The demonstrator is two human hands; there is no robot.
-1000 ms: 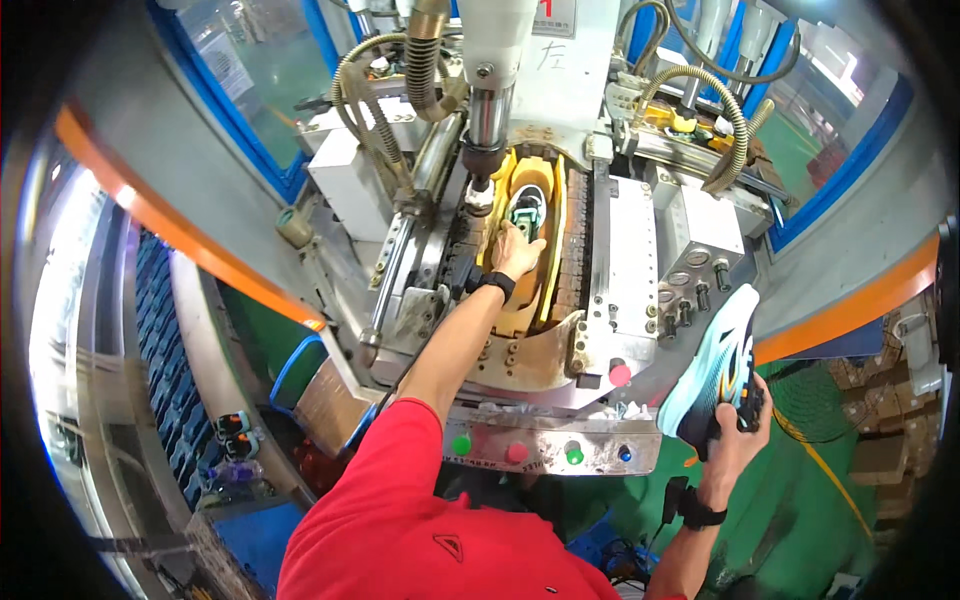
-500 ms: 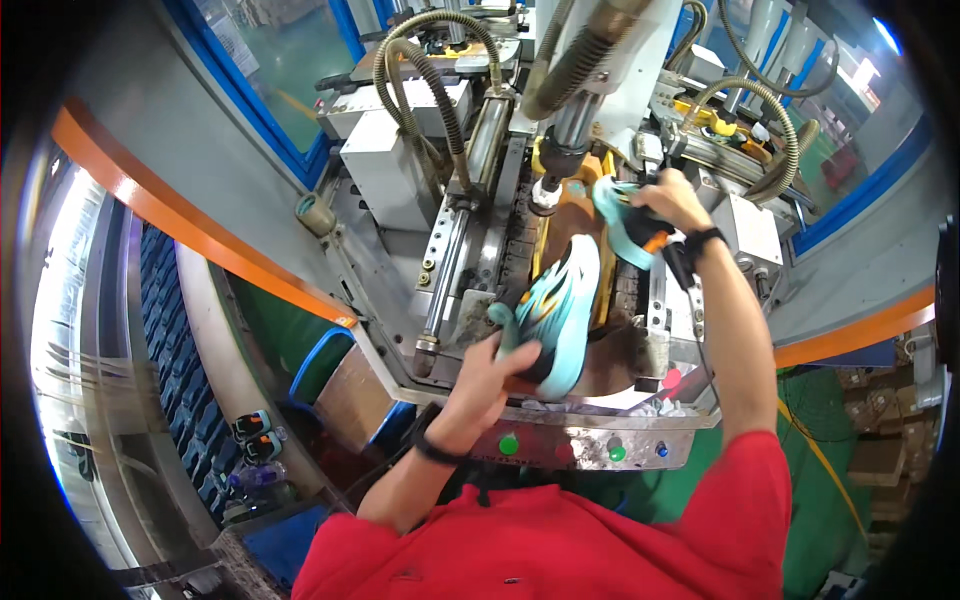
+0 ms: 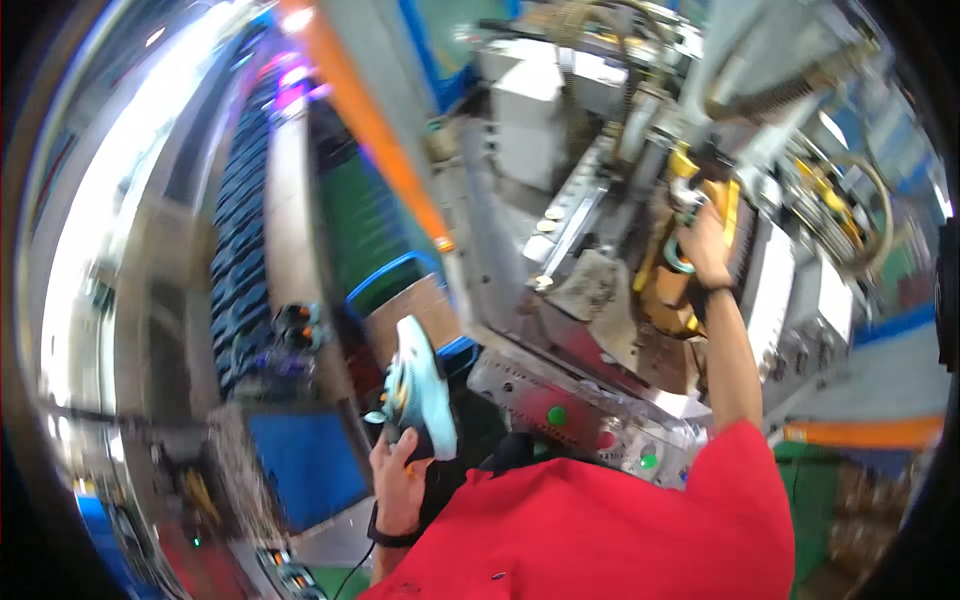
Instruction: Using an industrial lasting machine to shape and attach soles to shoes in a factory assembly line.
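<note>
My left hand [image 3: 398,480] grips a light-teal and black sports shoe [image 3: 425,390] by its heel end. The shoe is held up with its toe pointing away from me, left of the press machine. My right hand [image 3: 705,245] reaches into the machine's yellow-sided mould bay [image 3: 735,215], fingers closed. Beside its fingers a curved teal edge of a second shoe [image 3: 676,256] shows; most of that shoe is hidden and blurred. A brownish surface [image 3: 670,288] lies in the bay below the hand.
A control panel with green buttons [image 3: 557,414] runs along the machine's front. A cardboard piece in a blue-framed holder [image 3: 410,310] stands to its left. Further left are a dark ridged conveyor [image 3: 240,240], shoes [image 3: 297,326], a blue panel [image 3: 305,465] and more shoes [image 3: 288,575] near the bottom.
The view has swung left. My left hand has carried its shoe away from the machine's front to the left. My right hand has moved from the bay's right side into it.
</note>
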